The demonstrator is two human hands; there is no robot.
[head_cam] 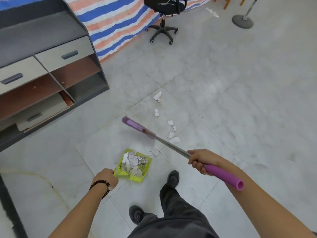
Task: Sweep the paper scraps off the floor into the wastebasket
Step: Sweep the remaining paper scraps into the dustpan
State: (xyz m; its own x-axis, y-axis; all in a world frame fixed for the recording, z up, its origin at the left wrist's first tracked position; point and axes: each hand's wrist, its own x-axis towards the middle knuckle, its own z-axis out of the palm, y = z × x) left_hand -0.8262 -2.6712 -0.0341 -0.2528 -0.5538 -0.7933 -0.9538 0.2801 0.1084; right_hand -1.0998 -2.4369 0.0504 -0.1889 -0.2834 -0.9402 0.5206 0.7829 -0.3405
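Your left hand [107, 177] has its grip closed on the near corner of the green basket [133, 166]. The basket sits low on the floor [223, 83], just in front of your feet. It is full of white paper scraps [133, 161]. A dark bead bracelet [103, 186] goes round your left wrist.

Your right hand [200, 161] has its grip closed on the broom handle [173, 146]. You hold it where the silver pole meets the purple sleeve [223, 176]. The purple end sticks out behind your hand, toward you. The pole runs up and to the left, to the purple broom head [137, 127]. The broom head looks blurry. It is above the basket in the picture, but you cannot tell if it touches the floor.

More scraps lie loose on the floor [171, 129]. They make a line to the right of the broom head. The biggest far one [157, 96] is at the top of the line. One little pile [153, 152] lies right beside the far right corner of the basket.

Your black shoe [173, 177] is just to the right of the basket. A grey cabinet with drawers [51, 66] stands on the left. A black office chair [163, 16] stands far off, next to a striped sheet [116, 23].
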